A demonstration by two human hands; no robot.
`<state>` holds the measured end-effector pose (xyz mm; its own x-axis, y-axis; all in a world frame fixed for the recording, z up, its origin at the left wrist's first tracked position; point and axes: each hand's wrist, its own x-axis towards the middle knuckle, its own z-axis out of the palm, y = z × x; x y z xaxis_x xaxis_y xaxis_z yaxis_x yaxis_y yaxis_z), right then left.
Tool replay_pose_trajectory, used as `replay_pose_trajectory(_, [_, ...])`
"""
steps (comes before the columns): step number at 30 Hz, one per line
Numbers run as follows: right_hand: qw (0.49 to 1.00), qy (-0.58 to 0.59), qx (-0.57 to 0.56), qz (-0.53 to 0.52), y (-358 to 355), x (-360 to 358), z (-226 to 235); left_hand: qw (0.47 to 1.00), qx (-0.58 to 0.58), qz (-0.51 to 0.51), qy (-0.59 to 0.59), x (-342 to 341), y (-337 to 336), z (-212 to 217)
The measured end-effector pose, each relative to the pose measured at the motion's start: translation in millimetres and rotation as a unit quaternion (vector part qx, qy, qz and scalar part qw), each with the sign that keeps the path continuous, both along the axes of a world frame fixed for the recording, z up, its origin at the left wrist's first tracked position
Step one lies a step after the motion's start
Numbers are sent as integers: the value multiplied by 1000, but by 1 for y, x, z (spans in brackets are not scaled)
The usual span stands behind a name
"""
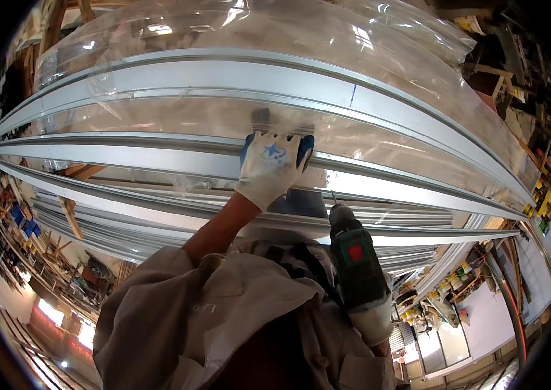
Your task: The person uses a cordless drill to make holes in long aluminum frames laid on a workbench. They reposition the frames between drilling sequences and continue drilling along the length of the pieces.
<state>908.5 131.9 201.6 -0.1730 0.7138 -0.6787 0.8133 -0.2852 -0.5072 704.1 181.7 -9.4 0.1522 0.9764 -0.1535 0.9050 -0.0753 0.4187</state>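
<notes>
My left hand (270, 166), in a white work glove with blue fingertips, grips the middle of a long silver metal profile (178, 152). Its fingers curl over the profile's far edge. A dark green cordless drill (358, 263) with a red patch is in my gloved right hand (374, 322), whose fingers are mostly hidden behind the tool. The thin drill bit (334, 195) points away from me, close to the profile's near side; whether it touches cannot be made out.
Beyond lies a wider silver profile (223, 73) with a blue pen line, over clear plastic sheeting (288, 29). Another profile (126, 200) runs nearer to me, with several stacked metal lengths (392, 214) below it. Wood pieces (69, 214) stand at the left.
</notes>
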Motion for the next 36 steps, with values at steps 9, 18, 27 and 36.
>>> replay_pose_trajectory(9, [993, 32, -32, -109, -11, -4, -25, 999, -54, -4, -7, 0, 6, 6])
replay_pose_trajectory(18, [990, 36, -35, -130, -10, -6, -30, 1000, -25, -3, -7, -1, 5, 7])
replay_pose_trajectory(27, [987, 32, -48, -148, -11, -7, -29, 998, -65, -8, -15, -1, 9, 7])
replay_pose_trajectory(36, [987, 49, -64, -142, -12, -3, -29, 1000, -18, -1, -14, -1, 5, 6])
